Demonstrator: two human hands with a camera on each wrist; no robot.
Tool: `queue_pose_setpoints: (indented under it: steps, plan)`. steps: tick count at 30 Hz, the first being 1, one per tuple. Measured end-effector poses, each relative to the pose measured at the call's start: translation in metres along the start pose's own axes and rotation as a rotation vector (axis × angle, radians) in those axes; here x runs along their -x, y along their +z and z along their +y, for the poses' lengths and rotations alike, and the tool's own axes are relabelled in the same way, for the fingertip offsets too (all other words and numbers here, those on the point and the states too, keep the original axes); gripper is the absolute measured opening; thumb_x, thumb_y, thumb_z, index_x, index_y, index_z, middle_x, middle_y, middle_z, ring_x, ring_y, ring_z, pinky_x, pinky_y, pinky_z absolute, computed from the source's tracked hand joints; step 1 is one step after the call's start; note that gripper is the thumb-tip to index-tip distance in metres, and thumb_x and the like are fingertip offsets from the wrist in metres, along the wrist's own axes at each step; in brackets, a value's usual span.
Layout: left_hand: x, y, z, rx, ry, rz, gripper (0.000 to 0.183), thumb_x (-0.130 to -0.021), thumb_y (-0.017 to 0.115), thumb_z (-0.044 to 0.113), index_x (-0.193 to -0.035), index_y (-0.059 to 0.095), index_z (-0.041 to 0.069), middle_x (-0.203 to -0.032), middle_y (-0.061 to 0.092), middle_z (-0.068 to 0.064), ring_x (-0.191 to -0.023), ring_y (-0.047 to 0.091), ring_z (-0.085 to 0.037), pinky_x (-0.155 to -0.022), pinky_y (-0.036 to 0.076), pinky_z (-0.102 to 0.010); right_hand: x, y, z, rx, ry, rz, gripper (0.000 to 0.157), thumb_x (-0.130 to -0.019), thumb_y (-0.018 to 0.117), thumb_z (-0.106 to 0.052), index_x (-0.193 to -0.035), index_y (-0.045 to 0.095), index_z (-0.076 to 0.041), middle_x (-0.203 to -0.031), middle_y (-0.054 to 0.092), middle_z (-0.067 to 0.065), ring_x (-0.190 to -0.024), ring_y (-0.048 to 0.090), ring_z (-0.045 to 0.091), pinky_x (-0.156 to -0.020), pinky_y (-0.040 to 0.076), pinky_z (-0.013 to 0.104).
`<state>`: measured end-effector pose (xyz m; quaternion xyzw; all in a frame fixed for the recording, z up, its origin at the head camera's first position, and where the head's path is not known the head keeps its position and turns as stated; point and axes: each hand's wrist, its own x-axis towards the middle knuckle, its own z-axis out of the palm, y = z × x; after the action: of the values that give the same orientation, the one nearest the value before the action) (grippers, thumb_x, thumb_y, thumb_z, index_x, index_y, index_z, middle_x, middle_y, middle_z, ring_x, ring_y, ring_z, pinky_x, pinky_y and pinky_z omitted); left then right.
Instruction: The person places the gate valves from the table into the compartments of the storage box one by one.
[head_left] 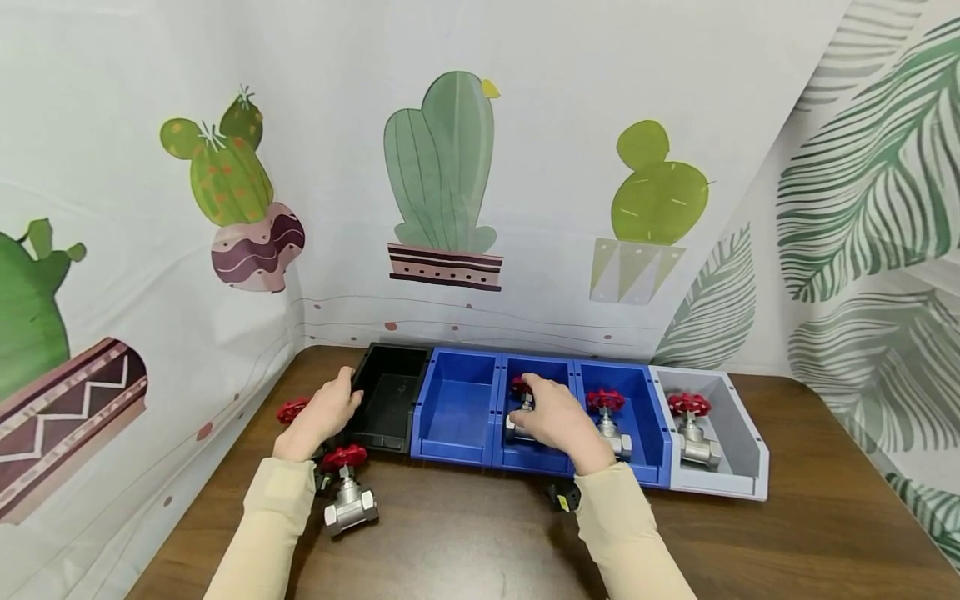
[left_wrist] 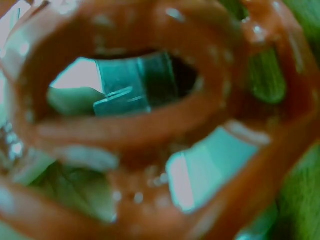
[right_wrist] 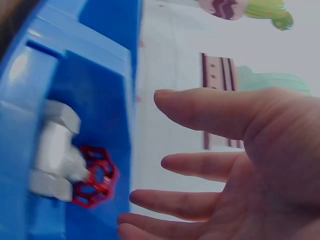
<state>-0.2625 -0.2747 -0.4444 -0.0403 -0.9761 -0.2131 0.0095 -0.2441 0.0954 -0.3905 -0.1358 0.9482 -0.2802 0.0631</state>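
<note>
My left hand (head_left: 322, 414) is at the left wall of the black bin (head_left: 390, 442), thumb and fingers apart; whether it touches the wall is unclear. Beside that forearm stands a metal gate valve (head_left: 350, 507) with a red handwheel (left_wrist: 130, 130), which fills the left wrist view and hides the hand there. Another red handwheel (head_left: 292, 409) shows left of the hand. My right hand (head_left: 558, 417) hovers at the middle blue bin (head_left: 517, 457), fingers spread and thumb apart. A gate valve (right_wrist: 55, 150) lies in a blue bin beside those fingers, apart from them.
The bins stand in a row: black, several blue, then grey. A blue bin (head_left: 457, 408) beside the black one holds nothing. Valves also sit in the right blue bin (head_left: 645, 467) and the grey bin (head_left: 738, 485). A printed curtain (head_left: 555, 167) hangs behind the wooden table (head_left: 450, 533).
</note>
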Motion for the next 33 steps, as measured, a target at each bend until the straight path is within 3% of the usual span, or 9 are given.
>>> queue_pose_setpoints:
  steps: [10, 15, 19, 26, 33]
  plan:
    - [-0.002, 0.004, 0.001, 0.002, 0.001, 0.006, 0.044, -0.101, 0.051, 0.011, -0.132, 0.031, -0.013, -0.108, 0.060, -0.036, -0.087, 0.064, -0.040, -0.074, 0.050, -0.050, 0.030, -0.025, 0.024, -0.045, -0.040, 0.057, 0.060, -0.095, 0.064, -0.032, -0.143, 0.046, -0.003, -0.141, 0.050, 0.019, -0.129, 0.044, 0.042, -0.101, 0.036, 0.058]
    - [-0.003, 0.005, 0.001, 0.005, -0.001, 0.016, 0.043, -0.100, 0.051, 0.011, -0.131, 0.032, -0.012, -0.104, 0.061, -0.035, -0.083, 0.064, -0.038, -0.071, 0.050, -0.049, 0.044, -0.043, 0.044, -0.097, -0.056, 0.094, 0.046, -0.096, 0.062, -0.031, -0.131, 0.058, -0.001, -0.124, 0.062, 0.018, -0.113, 0.058, 0.035, -0.090, 0.046, 0.053]
    - [-0.002, 0.005, -0.002, 0.002, -0.013, 0.015, 0.042, -0.100, 0.052, 0.010, -0.130, 0.032, -0.012, -0.103, 0.061, -0.035, -0.083, 0.064, -0.039, -0.071, 0.050, -0.050, 0.055, -0.061, 0.058, -0.125, -0.051, 0.143, 0.046, -0.097, 0.061, -0.030, -0.131, 0.057, 0.001, -0.116, 0.066, 0.018, -0.107, 0.062, 0.034, -0.085, 0.048, 0.052]
    - [-0.002, 0.004, -0.005, -0.006, 0.002, 0.025, 0.041, -0.100, 0.051, 0.010, -0.129, 0.033, -0.012, -0.104, 0.061, -0.035, -0.085, 0.064, -0.040, -0.073, 0.050, -0.051, 0.072, -0.089, 0.094, -0.103, -0.044, 0.221, 0.051, -0.099, 0.058, -0.033, -0.134, 0.052, 0.004, -0.118, 0.064, 0.025, -0.107, 0.061, 0.041, -0.084, 0.049, 0.054]
    - [0.000, 0.002, -0.001, -0.002, 0.011, 0.023, 0.041, -0.100, 0.051, 0.010, -0.129, 0.033, -0.013, -0.104, 0.060, -0.036, -0.084, 0.064, -0.041, -0.072, 0.049, -0.051, 0.087, -0.116, 0.149, -0.079, 0.007, 0.302, 0.052, -0.100, 0.056, -0.033, -0.134, 0.051, 0.006, -0.116, 0.063, 0.029, -0.103, 0.061, 0.040, -0.076, 0.047, 0.041]
